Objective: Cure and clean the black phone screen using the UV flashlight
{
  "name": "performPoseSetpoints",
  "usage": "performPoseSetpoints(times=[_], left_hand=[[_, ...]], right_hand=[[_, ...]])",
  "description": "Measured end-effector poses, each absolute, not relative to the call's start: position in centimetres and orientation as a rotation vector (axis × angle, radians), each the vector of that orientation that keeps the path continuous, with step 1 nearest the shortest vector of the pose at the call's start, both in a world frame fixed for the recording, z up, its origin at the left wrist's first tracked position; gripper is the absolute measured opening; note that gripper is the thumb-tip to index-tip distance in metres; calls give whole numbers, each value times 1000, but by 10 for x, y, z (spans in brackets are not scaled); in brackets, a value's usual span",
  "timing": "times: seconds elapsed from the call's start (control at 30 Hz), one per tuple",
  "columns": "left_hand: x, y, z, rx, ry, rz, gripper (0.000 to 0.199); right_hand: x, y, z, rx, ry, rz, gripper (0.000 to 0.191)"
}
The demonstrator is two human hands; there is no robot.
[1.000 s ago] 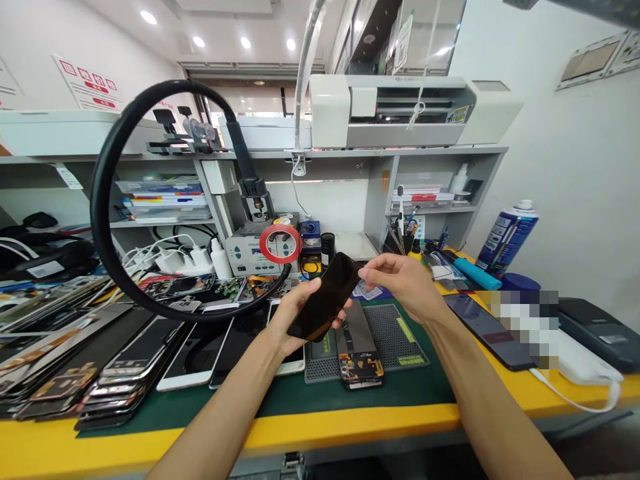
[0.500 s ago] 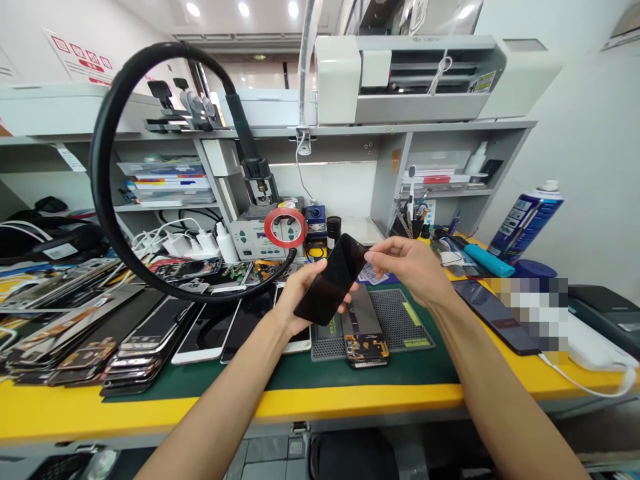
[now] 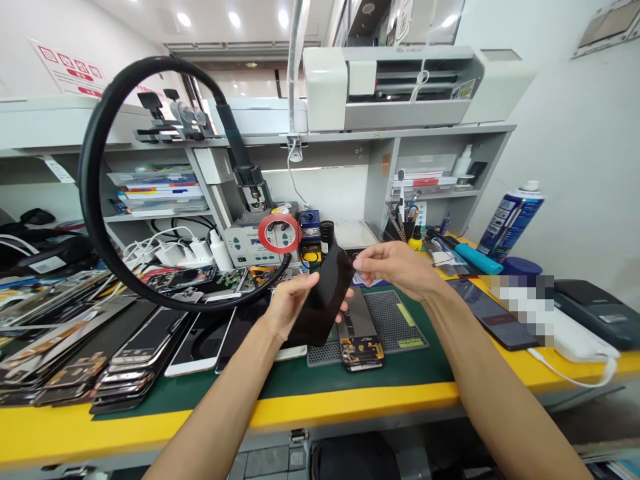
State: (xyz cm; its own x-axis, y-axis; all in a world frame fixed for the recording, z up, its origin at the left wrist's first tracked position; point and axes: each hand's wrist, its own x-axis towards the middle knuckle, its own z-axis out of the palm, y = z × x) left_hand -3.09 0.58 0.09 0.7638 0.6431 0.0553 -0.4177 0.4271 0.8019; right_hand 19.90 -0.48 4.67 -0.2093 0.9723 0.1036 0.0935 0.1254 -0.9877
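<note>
Corner handling, apparently: left hand (image 3: 291, 300) grips glossy black rectangular panel (image 3: 321, 301); right hand (image 3: 400, 268) pinches at its corner beyond left hand; next move likely needs steady support.

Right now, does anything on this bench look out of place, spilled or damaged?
Nothing looks spilled. At right, the blue can appears to lean, though the wide view may cause that. At left, the stacked phone parts are unevenly aligned. The dark panel in the left hand shows no clear damage.
</note>
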Motion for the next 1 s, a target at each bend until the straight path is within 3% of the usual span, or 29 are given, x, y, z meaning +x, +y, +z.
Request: performPoseSetpoints(times=[0.13,0.43,0.7,1.0], left_hand=[[-38,4,7,1073,219,673,56],[-47,-6,23,1490,302,758,87],[-62,-15,42,1686,430,717,86],[-66,-8,38,1814,609,862,93]], right_hand=[[200,-3,56,-981,-1663,1248,36],[180,-2,63,-782,-1838,1110,28],[171,-3,56,-673,-1845,1011,15],[157,-9,54,-754,-1841,798,19]])
